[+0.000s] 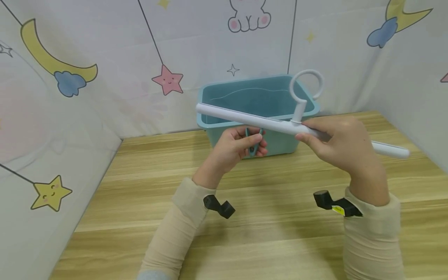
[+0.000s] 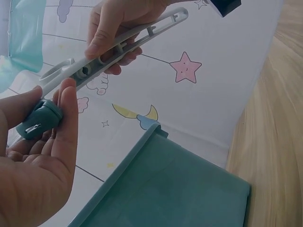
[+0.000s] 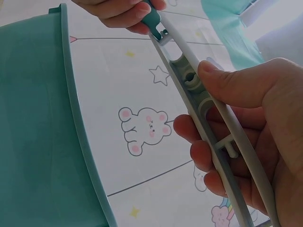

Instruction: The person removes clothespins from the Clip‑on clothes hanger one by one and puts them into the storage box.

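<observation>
A white clip-hanger bar [image 1: 241, 116] with a round hook [image 1: 308, 86] slants across the front of the bin, held up above the table. My right hand [image 1: 346, 144] grips it just right of the hook's stem, thumb and fingers around the bar. In the right wrist view the bar's hollow underside [image 3: 191, 78] shows, with small crosspieces inside. My left hand [image 1: 238, 144] pinches a teal clothes peg [image 1: 252, 144] under the bar's left half. One end of that peg [image 3: 154, 23] sits right at a crosspiece in the right wrist view.
An open teal bin [image 1: 259, 97] stands at the back of the wooden table [image 1: 154, 186], behind both hands. White cloth with cartoon prints [image 1: 115, 39] hangs behind and along the sides. Black camera mounts [image 1: 218, 207] are strapped at both wrists.
</observation>
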`<state>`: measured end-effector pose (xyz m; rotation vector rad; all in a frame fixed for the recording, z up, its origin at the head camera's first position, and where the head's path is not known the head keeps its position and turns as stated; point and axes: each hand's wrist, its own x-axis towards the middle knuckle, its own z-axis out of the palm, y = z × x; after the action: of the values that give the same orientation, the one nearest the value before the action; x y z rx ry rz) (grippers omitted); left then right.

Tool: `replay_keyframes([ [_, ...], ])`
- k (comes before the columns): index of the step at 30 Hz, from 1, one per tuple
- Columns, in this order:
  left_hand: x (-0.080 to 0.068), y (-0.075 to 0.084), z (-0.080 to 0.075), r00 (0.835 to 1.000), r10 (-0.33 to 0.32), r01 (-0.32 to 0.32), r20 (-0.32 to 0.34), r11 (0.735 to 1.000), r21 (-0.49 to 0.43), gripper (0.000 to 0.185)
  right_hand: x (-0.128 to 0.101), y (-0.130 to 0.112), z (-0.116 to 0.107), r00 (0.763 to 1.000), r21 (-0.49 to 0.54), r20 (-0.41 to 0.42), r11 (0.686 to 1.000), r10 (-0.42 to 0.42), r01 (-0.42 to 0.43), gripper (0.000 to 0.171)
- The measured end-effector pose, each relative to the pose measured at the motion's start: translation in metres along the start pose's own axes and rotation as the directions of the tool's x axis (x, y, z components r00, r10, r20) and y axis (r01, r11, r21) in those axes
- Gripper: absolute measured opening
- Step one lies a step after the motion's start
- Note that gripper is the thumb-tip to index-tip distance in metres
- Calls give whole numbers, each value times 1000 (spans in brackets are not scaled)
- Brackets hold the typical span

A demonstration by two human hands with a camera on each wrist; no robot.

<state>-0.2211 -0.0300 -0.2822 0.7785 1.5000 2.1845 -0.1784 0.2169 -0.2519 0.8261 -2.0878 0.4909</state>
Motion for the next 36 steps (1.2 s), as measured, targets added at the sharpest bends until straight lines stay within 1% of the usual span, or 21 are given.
replay_keyframes([
  [4, 0, -1, 4, 998, 32, -27, -60, 997, 71, 14, 0, 1, 0, 1000, 9, -3, 1000, 6, -6, 67],
  [9, -1, -1, 8, 989, 84, -61, -124, 981, 182, 12, 0, 1, 0, 1000, 13, -5, 1000, 11, -11, 68],
  [13, -1, -1, 9, 986, 101, -72, -134, 976, 207, 18, 0, 1, 0, 1000, 9, -10, 1000, 10, -10, 67],
  [17, -1, 0, 9, 987, 86, -54, -138, 974, 222, 19, 0, 1, 0, 1000, 1, -8, 1000, 8, -8, 67],
  [20, -2, 1, 9, 985, 83, -45, -153, 970, 238, 19, 0, 1, 0, 1000, -6, -4, 1000, 8, -8, 67],
  [22, -2, 0, 9, 980, 101, -55, -169, 965, 258, 20, 0, 0, 1, 1000, -12, -1, 1000, 9, -9, 67],
  [24, -2, -2, 10, 973, 141, -83, -182, 952, 294, 21, 0, 0, 1, 1000, -17, 0, 1000, 10, -10, 67],
  [27, -2, -5, 13, 954, 223, -133, -199, 912, 387, 21, 0, 0, 1, 1000, -19, 3, 1000, 15, -15, 67],
  [28, -2, -6, 14, 947, 252, -148, -200, 894, 422, 21, -1, -1, 1, 1000, -20, 3, 1000, 17, -17, 67],
  [30, -2, -8, 16, 929, 313, -180, -196, 848, 498, 21, -1, -1, 1, 1000, -21, 3, 1000, 20, -20, 67],
  [33, -2, -10, 17, 898, 404, -232, -173, 770, 594, 20, -1, -1, 1, 1000, -25, -2, 999, 22, -22, 67],
  [34, -2, -11, 18, 884, 439, -256, -159, 741, 621, 20, -1, -1, 2, 1000, -25, -4, 999, 20, -20, 67],
  [36, -1, -13, 17, 849, 515, -310, -119, 668, 676, 17, 0, -1, 2, 1000, -24, -12, 1000, 16, -16, 67],
])
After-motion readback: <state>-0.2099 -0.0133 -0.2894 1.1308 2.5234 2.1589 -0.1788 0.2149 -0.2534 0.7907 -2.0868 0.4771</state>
